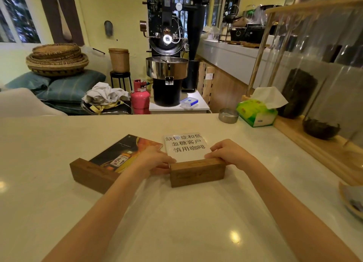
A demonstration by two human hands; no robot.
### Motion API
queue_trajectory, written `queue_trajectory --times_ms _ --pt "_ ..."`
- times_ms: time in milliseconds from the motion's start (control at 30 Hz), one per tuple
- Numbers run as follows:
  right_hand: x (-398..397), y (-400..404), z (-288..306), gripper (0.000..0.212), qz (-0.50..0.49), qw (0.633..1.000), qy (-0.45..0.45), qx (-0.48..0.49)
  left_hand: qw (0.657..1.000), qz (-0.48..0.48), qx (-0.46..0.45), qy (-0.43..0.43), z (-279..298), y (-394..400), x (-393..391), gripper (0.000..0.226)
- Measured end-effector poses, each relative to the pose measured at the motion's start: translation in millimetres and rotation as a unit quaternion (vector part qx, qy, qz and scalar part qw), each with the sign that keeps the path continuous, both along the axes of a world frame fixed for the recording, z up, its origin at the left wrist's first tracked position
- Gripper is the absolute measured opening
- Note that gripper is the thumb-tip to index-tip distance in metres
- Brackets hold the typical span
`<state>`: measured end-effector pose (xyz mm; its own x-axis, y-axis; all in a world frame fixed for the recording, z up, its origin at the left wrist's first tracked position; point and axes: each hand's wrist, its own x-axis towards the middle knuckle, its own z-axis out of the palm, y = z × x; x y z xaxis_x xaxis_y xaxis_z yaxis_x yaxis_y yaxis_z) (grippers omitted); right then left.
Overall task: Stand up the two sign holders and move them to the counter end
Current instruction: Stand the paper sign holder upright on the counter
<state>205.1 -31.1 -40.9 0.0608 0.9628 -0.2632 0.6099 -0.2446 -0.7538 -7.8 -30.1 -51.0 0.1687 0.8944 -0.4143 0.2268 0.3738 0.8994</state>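
- Two sign holders lie flat on the pale counter [59, 212], side by side, wooden bases toward the person, panels pointing away.
- The right-hand sign holder [188, 159] carries a white sheet with black Chinese characters; its wooden base [197, 174] faces the camera.
- The left-hand sign holder [110, 161] shows a dark poster with a bottle and orange tones; it sits at an angle, its panel's far right corner near the white sheet.
- The left hand [155, 159] rests on the poster panel's right part, and its grip closes on the left end of the white sign's base, fingertips touching the wood.
- The right hand [227, 153] has its grip clamped over the top right end of the same base, fingers curled along the edge where panel meets wood.
- Both forearms reach in from the bottom of the view.
- At the counter's far right stand a small round metal tin [228, 115] and, just beside it, a green tissue pack [255, 113] with a tissue sticking up.
- A wooden-framed glass case [314, 65] runs along the right edge, dark items inside.
- Beyond the counter stand a black coffee roaster [167, 45], a pink gas cylinder [140, 96] and stacked woven baskets [57, 59].
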Motion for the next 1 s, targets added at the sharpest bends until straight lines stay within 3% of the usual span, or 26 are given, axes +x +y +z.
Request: queue_trajectory --times_ms 300,400,767,1000 --pt "-0.1 -2.6 -0.9 0.044 0.001 0.999 0.001 0.054 0.999 0.018 0.027 0.019 3.9 -1.6 0.2 0.030" --pt "-0.1 -1.6 -3.3 0.048 -0.005 0.995 0.019 0.094 0.996 0.037 0.077 0.020 7.0 -0.4 -0.6 0.043" --pt "0.5 -6.9 -3.4 0.040 -0.025 0.966 0.091 0.240 0.954 0.031 0.289 0.074 14.3 -5.4 -1.2 0.037" --pt "8.9 -8.0 0.5 0.039 -0.010 0.968 0.082 0.237 0.923 -0.050 0.342 0.171 21.3 -8.2 -2.3 0.033"
